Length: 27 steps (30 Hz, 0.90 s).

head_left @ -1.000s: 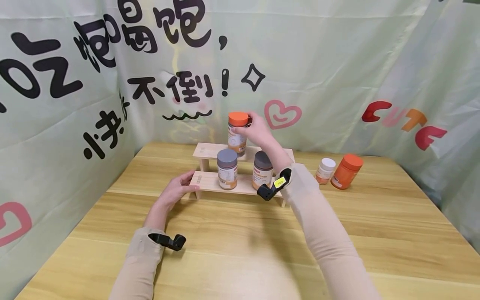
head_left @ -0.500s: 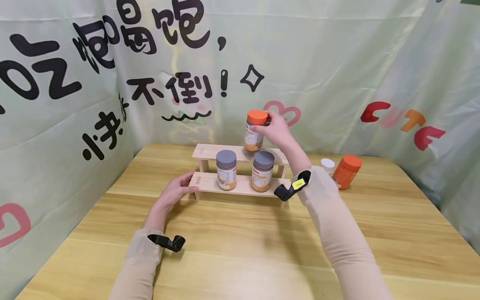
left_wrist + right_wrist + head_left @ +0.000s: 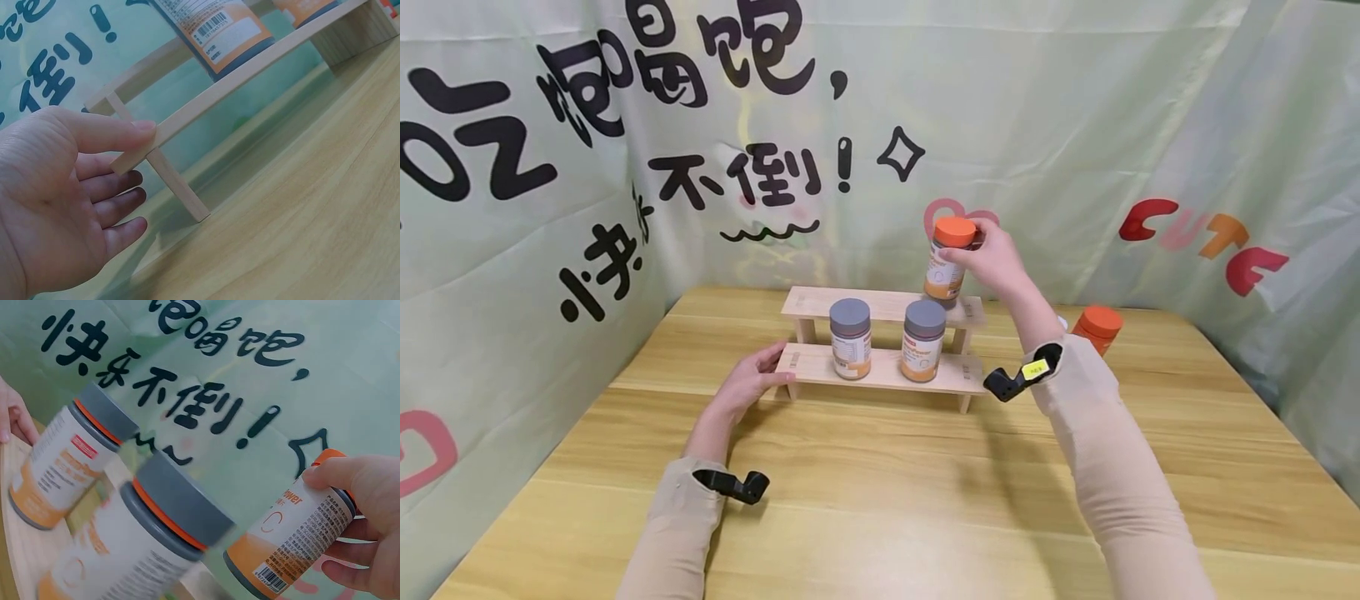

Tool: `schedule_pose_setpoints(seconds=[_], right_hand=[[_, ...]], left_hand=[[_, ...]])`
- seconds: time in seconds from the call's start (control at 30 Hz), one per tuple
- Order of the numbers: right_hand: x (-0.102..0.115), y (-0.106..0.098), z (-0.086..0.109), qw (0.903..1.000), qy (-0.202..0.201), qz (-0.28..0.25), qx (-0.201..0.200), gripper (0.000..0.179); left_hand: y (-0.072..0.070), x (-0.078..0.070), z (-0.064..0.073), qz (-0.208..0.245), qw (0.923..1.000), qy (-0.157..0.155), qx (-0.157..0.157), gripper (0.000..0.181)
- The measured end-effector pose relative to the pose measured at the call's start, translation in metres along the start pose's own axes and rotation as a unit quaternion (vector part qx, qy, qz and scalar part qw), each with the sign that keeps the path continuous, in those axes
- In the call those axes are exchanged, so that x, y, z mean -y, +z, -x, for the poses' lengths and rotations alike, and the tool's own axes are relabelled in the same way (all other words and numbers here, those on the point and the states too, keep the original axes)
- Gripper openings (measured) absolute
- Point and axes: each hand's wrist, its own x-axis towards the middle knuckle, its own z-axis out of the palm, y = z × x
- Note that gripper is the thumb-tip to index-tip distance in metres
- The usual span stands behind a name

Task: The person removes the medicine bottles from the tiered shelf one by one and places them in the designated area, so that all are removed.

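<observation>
My right hand [image 3: 1000,262] grips a supplement bottle [image 3: 943,273] with an orange lid, a white and orange label and a grey base. It is upright right at the right end of the upper shelf [image 3: 872,304] of a two-tier wooden stand. In the left wrist view, my left hand [image 3: 56,194] pinches the left end of the lower shelf [image 3: 206,103], thumb on top and fingers below. Two bottles with grey lids, one left [image 3: 851,342] and one right [image 3: 922,343], stand apart on the lower shelf.
On the wooden table [image 3: 865,500], an orange bottle [image 3: 1099,325] stands right of the stand, partly behind the right sleeve. A white lid [image 3: 1063,323] beside it is nearly hidden. A printed cloth [image 3: 1060,125] hangs behind the table.
My right hand has carried the orange-lidded bottle rightward along the upper shelf, from left of its middle to its right end. My left hand stays on the lower shelf's end.
</observation>
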Motion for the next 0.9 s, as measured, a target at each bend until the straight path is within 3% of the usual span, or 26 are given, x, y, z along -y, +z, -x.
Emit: schedule_pose_setpoints(seconds=[0.23, 0.9], right_hand=[[-0.009, -0.024, 0.004, 0.9996, 0.006, -0.009, -0.025, 0.063], [-0.057, -0.091, 0.024, 0.9953, 0.044, 0.043, -0.074, 0.074]], left_hand=[[-0.001, 0.000, 0.000, 0.005, 1.0000, -0.002, -0.004, 0.073], [0.001, 0.004, -0.002, 0.005, 0.9999, 0.007, -0.005, 0.073]])
